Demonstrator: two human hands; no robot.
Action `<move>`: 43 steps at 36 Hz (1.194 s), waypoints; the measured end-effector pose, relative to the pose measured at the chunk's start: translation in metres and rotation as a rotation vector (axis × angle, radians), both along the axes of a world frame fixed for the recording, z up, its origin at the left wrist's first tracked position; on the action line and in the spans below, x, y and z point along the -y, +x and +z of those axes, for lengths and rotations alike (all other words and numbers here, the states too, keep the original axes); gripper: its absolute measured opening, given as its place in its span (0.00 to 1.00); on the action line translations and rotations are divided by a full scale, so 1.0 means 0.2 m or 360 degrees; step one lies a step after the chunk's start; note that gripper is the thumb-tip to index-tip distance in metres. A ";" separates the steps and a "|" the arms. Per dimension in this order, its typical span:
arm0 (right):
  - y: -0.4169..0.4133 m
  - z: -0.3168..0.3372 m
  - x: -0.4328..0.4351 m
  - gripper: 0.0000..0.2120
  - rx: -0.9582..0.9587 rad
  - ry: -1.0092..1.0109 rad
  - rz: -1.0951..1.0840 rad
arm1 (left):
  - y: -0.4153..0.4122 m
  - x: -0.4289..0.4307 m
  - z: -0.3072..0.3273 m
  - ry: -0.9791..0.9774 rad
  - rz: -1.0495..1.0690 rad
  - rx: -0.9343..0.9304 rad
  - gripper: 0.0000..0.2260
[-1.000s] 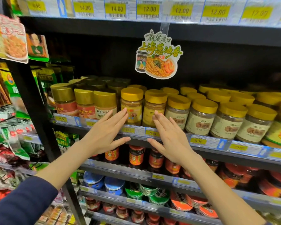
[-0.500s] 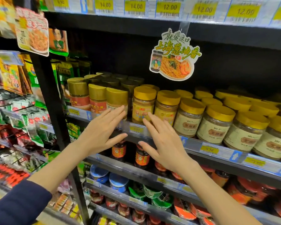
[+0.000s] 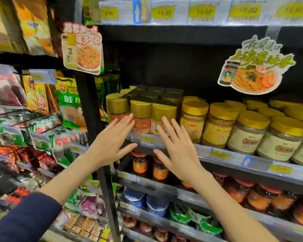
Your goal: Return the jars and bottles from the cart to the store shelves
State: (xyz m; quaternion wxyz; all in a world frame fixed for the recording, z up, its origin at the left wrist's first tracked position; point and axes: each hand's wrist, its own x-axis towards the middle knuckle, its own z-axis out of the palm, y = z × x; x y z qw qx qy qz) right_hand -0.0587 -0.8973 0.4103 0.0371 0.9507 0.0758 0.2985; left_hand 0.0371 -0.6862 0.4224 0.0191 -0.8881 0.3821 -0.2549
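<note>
Store shelf (image 3: pixel 217 155), gold-lidded jars (image 3: pixel 141 116), empty spread hands (image 3: pixel 143 145)

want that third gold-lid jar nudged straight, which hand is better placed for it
Right, probably. The right hand is open with its fingertips already in front of the third gold-lid jar. The left hand, also open, sits in front of the two jars further left.

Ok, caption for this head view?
Both empty hands, left and right, open before gold-lidded jars on a store shelf.
</note>
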 end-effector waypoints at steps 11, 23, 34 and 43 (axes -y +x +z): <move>0.05 -0.02 -0.02 0.29 -0.0044 -0.0040 -0.0233 | 0.08 0.02 -0.06 0.0053 -0.0046 0.0050 0.35; 0.08 -0.02 -0.01 0.31 -0.0105 -0.0075 -0.0338 | 0.10 0.05 -0.08 0.0024 -0.0046 0.0070 0.35; 0.06 0.00 -0.03 0.32 -0.0226 -0.0064 -0.0385 | 0.08 0.05 -0.06 -0.0016 -0.0048 -0.0026 0.35; -0.06 0.06 -0.03 0.33 -0.0428 0.0094 -0.0240 | 0.02 0.02 -0.02 -0.0045 -0.0183 -0.0106 0.35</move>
